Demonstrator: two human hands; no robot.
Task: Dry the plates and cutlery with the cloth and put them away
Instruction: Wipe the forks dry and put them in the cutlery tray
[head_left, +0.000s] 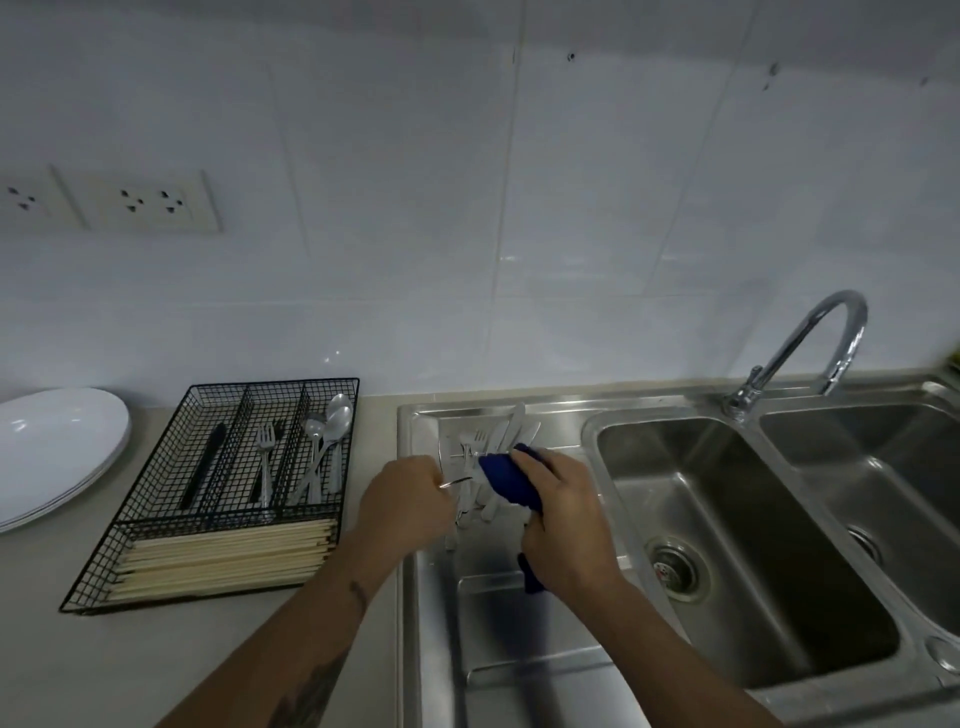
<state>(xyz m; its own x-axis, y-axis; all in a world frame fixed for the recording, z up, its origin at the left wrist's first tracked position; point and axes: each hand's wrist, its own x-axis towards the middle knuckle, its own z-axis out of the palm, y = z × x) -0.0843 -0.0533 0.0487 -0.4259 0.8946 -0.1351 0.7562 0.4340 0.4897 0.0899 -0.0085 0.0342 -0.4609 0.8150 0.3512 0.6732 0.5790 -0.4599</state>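
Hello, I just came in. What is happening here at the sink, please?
A person is drying cutlery over the steel draining board. The left hand holds one thin metal piece, while the right hand rubs it with a blue cloth. More cutlery lies on the board behind. A wire organiser already holds forks, spoons and chopsticks, and white plates are stacked left of it.

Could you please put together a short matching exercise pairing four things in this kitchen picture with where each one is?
Things:
1. blue cloth
2. white plates
3. chopsticks
4. tap

Places:
A. front compartment of the wire tray
B. behind the sink basins
C. in the right hand
D. on the counter, left of the wire tray

Pairs: 1-C, 2-D, 3-A, 4-B
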